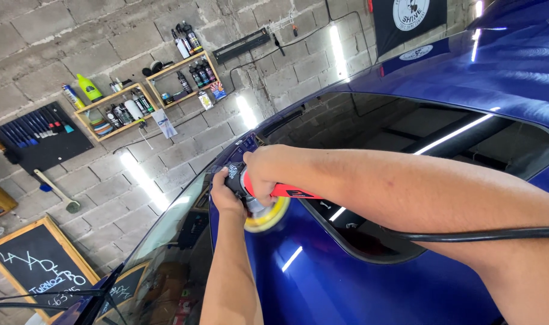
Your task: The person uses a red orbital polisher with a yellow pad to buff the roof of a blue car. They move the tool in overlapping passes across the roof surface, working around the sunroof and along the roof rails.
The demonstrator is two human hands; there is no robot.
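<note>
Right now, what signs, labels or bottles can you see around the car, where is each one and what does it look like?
Chalkboard sign: lower left, leaning on the wall, black with a wooden frame and chalk writing.
Banner: top right, hanging, black with a round white emblem.
Bottles: on wooden wall shelves, upper left, mostly dark with coloured labels.
Green bottle: on top of the left shelf, bright green.

**Polisher on car roof, shelves behind**

Polisher (268, 201) sits on car (358, 283), just left of the side window (407, 162). Left hand (226, 195) on its front end, right hand (262, 174) on top; cord (485, 235) runs off to the right. Windshield (166, 265) lies below-left. Behind, on the wall (106, 36): shelves w/ bottles (154, 90), tool board (39, 138) to their left, chalkboard (39, 271) at bottom left.
</note>
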